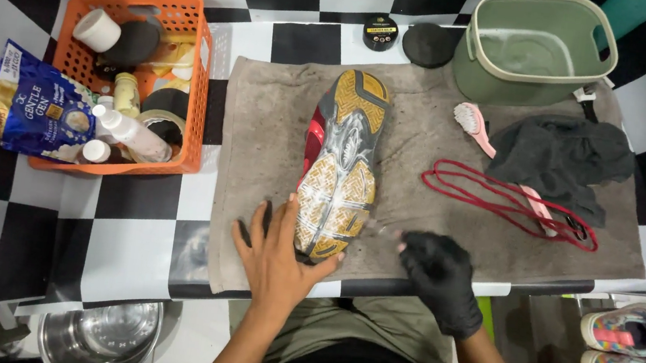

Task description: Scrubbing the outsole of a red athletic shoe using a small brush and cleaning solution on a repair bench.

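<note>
An orange basket [187,93] stands left on the worktop [132,217]. The bare left hand [278,253], fingers spread, steadies a sole-up shoe [341,163] with yellow-and-grey tread on the towel [263,134]. The gloved right hand [438,276] hovers beside it, curled and empty.

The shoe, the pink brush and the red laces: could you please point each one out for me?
shoe [341,167], head view, on the middle of its upturned sole.
pink brush [469,119], head view, on its white bristle head.
red laces [500,195], head view, on the looped strands lying on the towel.
</note>
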